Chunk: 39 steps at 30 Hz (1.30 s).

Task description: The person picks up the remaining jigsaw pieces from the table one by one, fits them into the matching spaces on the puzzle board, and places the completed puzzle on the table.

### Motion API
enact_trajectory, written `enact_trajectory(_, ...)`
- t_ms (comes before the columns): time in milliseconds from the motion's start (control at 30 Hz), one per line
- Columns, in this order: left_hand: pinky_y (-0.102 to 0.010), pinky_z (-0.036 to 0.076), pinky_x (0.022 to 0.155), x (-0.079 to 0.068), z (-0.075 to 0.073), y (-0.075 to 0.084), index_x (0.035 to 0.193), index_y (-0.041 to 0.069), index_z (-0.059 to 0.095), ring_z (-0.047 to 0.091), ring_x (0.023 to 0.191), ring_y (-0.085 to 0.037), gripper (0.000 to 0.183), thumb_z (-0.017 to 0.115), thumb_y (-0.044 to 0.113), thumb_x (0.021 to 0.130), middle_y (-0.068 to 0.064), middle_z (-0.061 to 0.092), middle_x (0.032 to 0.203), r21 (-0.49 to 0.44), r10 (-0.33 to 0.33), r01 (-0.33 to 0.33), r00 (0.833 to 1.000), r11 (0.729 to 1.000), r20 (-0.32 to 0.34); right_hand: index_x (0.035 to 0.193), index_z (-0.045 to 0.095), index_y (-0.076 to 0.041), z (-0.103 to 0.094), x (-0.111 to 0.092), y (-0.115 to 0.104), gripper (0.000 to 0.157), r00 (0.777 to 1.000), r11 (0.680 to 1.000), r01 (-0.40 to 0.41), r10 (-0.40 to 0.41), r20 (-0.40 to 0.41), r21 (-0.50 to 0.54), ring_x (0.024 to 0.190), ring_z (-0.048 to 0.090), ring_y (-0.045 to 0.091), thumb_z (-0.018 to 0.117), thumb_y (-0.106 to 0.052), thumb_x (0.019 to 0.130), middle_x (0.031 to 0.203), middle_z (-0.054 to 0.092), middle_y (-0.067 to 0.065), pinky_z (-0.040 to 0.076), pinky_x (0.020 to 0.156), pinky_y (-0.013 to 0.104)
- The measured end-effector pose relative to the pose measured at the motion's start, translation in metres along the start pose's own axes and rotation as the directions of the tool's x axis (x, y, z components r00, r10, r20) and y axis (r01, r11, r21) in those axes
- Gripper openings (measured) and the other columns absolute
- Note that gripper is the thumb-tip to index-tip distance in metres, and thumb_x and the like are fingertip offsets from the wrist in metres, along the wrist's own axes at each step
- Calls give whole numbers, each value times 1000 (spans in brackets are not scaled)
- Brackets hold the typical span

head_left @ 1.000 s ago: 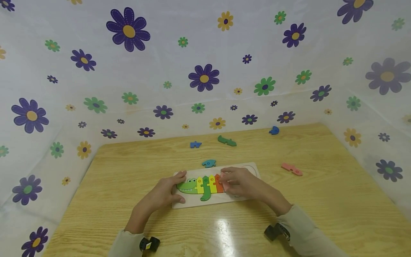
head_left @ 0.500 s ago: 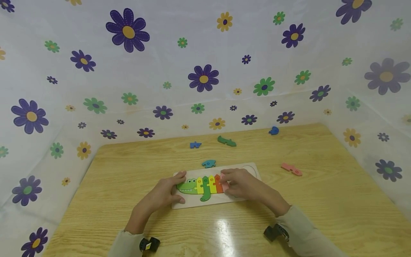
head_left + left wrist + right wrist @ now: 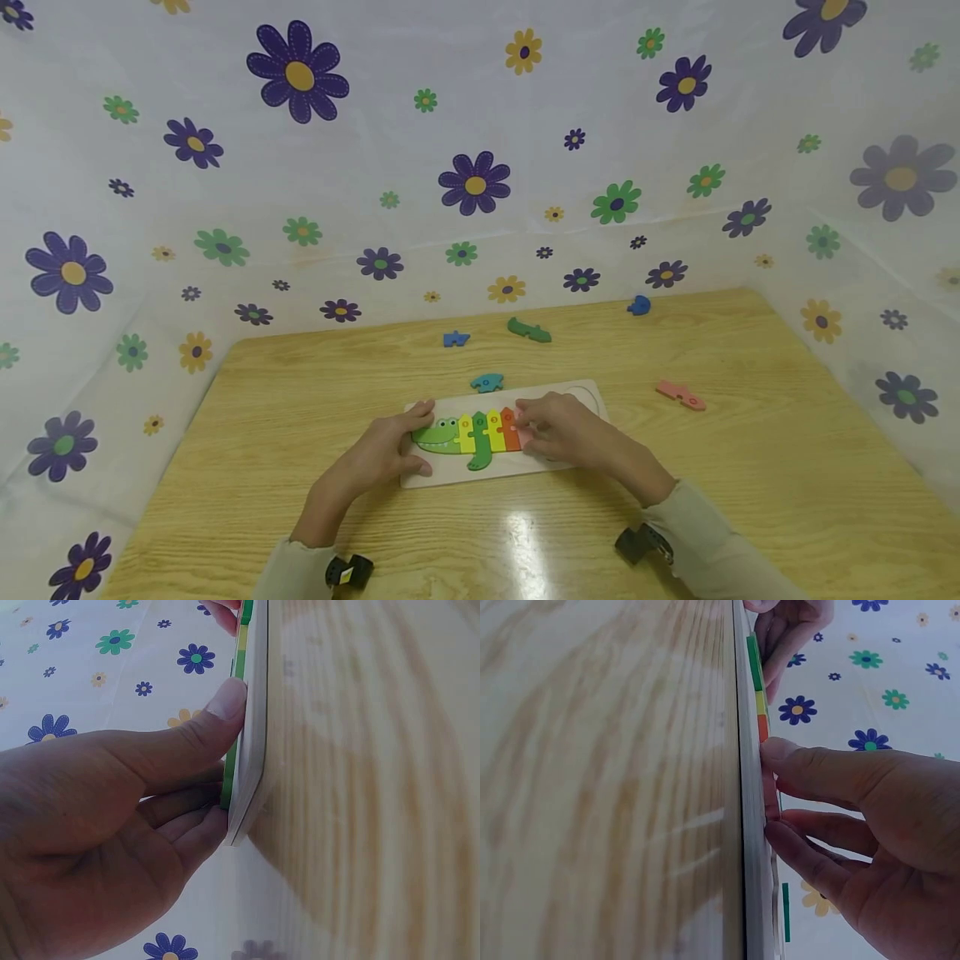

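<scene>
A pale wooden puzzle board point(image 3: 450, 475) lies on the table, with a green crocodile head point(image 3: 438, 437) and several yellow, green and orange body pieces fitted along it. My left hand point(image 3: 378, 450) holds the board's left end, thumb on the near side and fingers toward the far side. With thumb and fingers, my right hand point(image 3: 577, 432) pinches a pink puzzle piece point(image 3: 770, 793) right beside the orange piece point(image 3: 511, 433). That hand hides most of the pink piece in the head view. The right wrist view shows the piece low against the board, between thumb and fingertips.
Beyond the board are a light blue piece point(image 3: 487, 382), a blue piece point(image 3: 456, 339), a dark green piece point(image 3: 529, 330) and a round blue piece point(image 3: 639, 306). Another pink piece point(image 3: 681, 395) lies to the right. A flowered cloth point(image 3: 345, 175) surrounds the wooden table point(image 3: 315, 367).
My right hand's fingers have drawn slightly closer together over the pink piece. The left hand and the board stay put.
</scene>
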<state>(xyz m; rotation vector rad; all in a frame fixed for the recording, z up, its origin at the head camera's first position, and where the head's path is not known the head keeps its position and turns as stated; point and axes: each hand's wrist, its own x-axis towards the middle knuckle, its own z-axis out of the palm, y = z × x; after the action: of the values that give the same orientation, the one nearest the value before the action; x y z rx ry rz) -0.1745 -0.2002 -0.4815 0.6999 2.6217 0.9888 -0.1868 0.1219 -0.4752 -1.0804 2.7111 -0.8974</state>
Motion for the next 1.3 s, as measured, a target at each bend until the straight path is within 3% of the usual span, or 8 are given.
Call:
enact_trajectory(167, -48, 28, 121, 0, 0, -1, 146, -8, 49, 29, 151, -33, 76, 85, 10, 82, -16, 36, 162, 0, -4, 4, 1000, 1000, -1, 114, 77, -1, 1, 1, -1, 23, 1000, 999, -8, 9, 16, -51, 120, 64, 36, 76, -12, 94, 133, 66, 22, 55, 99, 49)
enact_trajectory(500, -47, 27, 121, -1, 2, -4, 147, -7, 49, 28, 152, -31, 77, 85, 11, 82, -15, 35, 162, -9, -19, 19, 1000, 1000, -2, 109, 77, -4, 1, 1, -1, 16, 1000, 998, 27, -27, -2, -50, 118, 65, 35, 76, -10, 94, 130, 66, 21, 58, 95, 46)
enact_trajectory(667, -47, 28, 121, -2, 3, -5, 147, -7, 49, 29, 152, -31, 77, 85, 11, 81, -14, 36, 162, -2, -30, 30, 1000, 1000, -3, 113, 76, -7, -3, -2, 0, 19, 999, 1000, -12, 13, -42, 19, 123, 62, 33, 74, -16, 96, 132, 65, 17, 54, 102, 49)
enact_trajectory(933, -46, 28, 121, 0, 2, -4, 148, -5, 49, 27, 152, -29, 76, 85, 11, 82, -13, 35, 163, -3, -39, 39, 999, 999, 8, 113, 74, -3, -21, -9, 4, 17, 987, 997, -21, 32, -156, 71, 113, 67, 29, 70, -8, 98, 127, 68, 16, 62, 87, 40)
enact_trajectory(1300, -46, 27, 122, 2, 1, -3, 148, -5, 49, 27, 153, -29, 76, 85, 12, 82, -13, 34, 164, 2, -39, 39, 999, 999, 4, 114, 72, -4, -46, -18, 12, 21, 978, 999, -21, 28, -208, 35, 107, 68, 34, 74, -3, 93, 121, 67, 11, 63, 82, 41)
